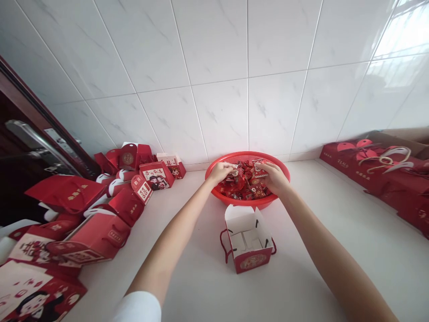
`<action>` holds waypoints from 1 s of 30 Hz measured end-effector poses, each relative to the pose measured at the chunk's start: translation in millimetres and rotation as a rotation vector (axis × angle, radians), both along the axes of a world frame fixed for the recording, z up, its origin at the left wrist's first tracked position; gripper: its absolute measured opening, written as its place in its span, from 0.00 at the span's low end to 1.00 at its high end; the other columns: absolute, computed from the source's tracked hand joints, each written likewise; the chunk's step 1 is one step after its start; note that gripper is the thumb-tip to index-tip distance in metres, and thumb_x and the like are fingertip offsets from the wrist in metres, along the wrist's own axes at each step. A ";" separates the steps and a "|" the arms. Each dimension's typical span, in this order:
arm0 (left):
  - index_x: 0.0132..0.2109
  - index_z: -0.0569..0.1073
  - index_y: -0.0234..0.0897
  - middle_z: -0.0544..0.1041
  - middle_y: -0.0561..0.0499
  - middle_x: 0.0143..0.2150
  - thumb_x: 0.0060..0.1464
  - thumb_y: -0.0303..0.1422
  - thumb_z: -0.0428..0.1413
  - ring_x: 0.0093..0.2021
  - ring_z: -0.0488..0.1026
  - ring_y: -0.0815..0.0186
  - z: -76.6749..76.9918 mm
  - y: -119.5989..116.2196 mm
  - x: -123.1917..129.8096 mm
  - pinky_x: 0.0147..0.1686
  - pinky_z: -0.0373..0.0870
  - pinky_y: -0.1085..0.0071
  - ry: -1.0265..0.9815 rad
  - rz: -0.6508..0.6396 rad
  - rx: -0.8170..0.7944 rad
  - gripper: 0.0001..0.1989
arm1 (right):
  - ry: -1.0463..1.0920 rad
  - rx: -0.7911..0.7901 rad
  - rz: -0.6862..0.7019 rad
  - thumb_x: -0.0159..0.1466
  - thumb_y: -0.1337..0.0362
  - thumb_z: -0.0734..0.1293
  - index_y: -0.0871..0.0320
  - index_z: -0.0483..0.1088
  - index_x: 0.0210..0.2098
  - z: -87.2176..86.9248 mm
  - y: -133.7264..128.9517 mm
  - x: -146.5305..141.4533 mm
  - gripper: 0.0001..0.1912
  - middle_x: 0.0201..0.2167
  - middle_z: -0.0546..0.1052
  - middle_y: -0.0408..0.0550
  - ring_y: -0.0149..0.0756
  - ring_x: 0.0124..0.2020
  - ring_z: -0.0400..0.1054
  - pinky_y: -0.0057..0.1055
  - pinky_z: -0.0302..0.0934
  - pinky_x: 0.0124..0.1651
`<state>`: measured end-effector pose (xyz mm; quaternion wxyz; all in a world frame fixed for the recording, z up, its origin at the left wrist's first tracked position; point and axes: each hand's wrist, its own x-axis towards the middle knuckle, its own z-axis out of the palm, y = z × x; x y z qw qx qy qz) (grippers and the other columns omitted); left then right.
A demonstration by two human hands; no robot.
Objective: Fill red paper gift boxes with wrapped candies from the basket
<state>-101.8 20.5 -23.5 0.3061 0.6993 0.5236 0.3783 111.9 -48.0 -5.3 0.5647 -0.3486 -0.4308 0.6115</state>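
Observation:
A red plastic basket [248,203] by the wall holds many red-wrapped candies [246,181]. Over its left side my left hand [221,172] is closed, its fingertips pinching a red-wrapped candy. My right hand [273,176] reaches over the right side, fingers closed on a red packet [260,169]. In front of the basket stands a small red box [254,261] with its top open, white inside and with nothing in it. Red cord handles hang at its two sides.
Many red and white gift boxes [97,235] crowd the left, beside a dark door with a metal handle [36,143]. On the right stands a long red container [355,167] with red boxes and cords. White tiles rise behind.

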 end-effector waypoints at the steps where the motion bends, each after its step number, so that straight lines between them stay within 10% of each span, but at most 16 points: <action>1: 0.35 0.80 0.37 0.83 0.49 0.34 0.52 0.31 0.59 0.40 0.79 0.61 2.8 -2.2 0.2 0.46 0.75 0.64 -0.101 -0.022 -0.028 0.05 | 0.002 0.005 0.004 0.51 0.60 0.76 0.54 0.73 0.28 0.0 0.1 0.0 0.10 0.29 0.78 0.46 0.37 0.26 0.72 0.34 0.70 0.26; 10: 0.42 0.78 0.35 0.83 0.48 0.42 0.46 0.34 0.69 0.42 0.80 0.63 17.6 -19.0 14.2 0.50 0.75 0.61 -0.524 -0.175 -0.159 0.16 | -0.017 0.021 0.112 0.52 0.56 0.78 0.53 0.73 0.34 -0.3 -0.3 0.9 0.15 0.41 0.80 0.48 0.42 0.40 0.77 0.33 0.73 0.33; 14: 0.43 0.79 0.35 0.83 0.48 0.41 0.48 0.40 0.68 0.42 0.80 0.62 26.4 -18.3 19.6 0.50 0.75 0.61 -0.428 -0.271 -0.160 0.17 | 0.001 0.040 0.100 0.51 0.55 0.78 0.54 0.73 0.33 -2.1 1.3 1.6 0.16 0.37 0.79 0.46 0.39 0.34 0.76 0.34 0.73 0.32; 18: 0.38 0.81 0.35 0.83 0.46 0.38 0.57 0.40 0.59 0.41 0.80 0.61 28.0 -0.9 7.2 0.45 0.76 0.64 -0.068 -0.097 -0.028 0.12 | 0.099 0.042 -0.026 0.51 0.58 0.78 0.53 0.69 0.27 -4.0 4.2 2.9 0.15 0.34 0.78 0.44 0.41 0.39 0.76 0.38 0.76 0.39; 22: 0.25 0.77 0.38 0.81 0.48 0.31 0.45 0.27 0.62 0.42 0.78 0.55 16.5 13.9 -8.7 0.47 0.73 0.63 0.263 0.064 0.051 0.04 | 0.118 0.039 -0.038 0.52 0.59 0.77 0.53 0.66 0.26 -4.1 5.9 2.8 0.15 0.32 0.78 0.44 0.46 0.44 0.76 0.44 0.77 0.41; 30: 0.17 0.71 0.41 0.73 0.52 0.21 0.32 0.18 0.60 0.40 0.77 0.53 -1.8 17.7 -12.6 0.45 0.70 0.66 0.311 0.023 -0.010 0.12 | 0.137 0.066 -0.054 0.49 0.59 0.78 0.52 0.66 0.25 -4.3 8.3 2.4 0.16 0.32 0.77 0.44 0.45 0.44 0.75 0.45 0.77 0.44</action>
